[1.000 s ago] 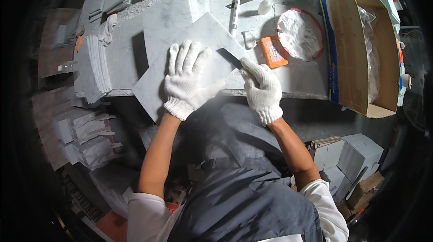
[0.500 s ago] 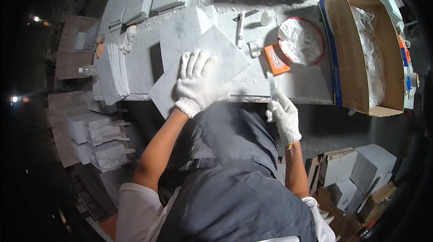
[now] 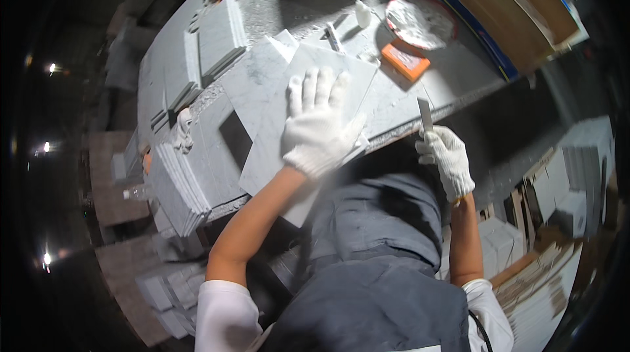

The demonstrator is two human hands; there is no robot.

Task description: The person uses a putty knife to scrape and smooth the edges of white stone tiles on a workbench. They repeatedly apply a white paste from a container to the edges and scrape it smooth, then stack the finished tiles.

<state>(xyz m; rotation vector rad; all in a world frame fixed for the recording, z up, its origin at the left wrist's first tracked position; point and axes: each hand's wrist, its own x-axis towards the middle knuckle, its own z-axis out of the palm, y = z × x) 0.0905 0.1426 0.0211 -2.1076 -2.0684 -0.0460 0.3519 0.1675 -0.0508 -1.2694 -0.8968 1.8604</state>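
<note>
My left hand (image 3: pixel 319 119), in a white knit glove, lies flat with fingers apart on a square white-grey marble tile (image 3: pixel 359 76). That tile overlaps other marble pieces (image 3: pixel 252 83) at the near edge of the workbench. Just off the bench edge, my right hand (image 3: pixel 448 158), gloved too, grips a flat metal scraper blade (image 3: pixel 425 114) that points up and away. Nearest to the blade on the bench is an orange block with a whitish top (image 3: pixel 405 62). Behind it sits a red-rimmed bowl (image 3: pixel 453 32) of white powder or paste.
A small white bottle (image 3: pixel 363 14) and a marker-like stick (image 3: pixel 333 38) lie beyond the tile. Stacked tiles (image 3: pixel 178 181) stand at the left, with more (image 3: pixel 222 37) farther back. A large cardboard box (image 3: pixel 482 7) occupies the far right. Cartons (image 3: pixel 567 214) are on the floor at right.
The whole view has turned, so the bench now slants. My left hand stays flat on the tile with its fingers more upright, and my right hand still holds the scraper.
</note>
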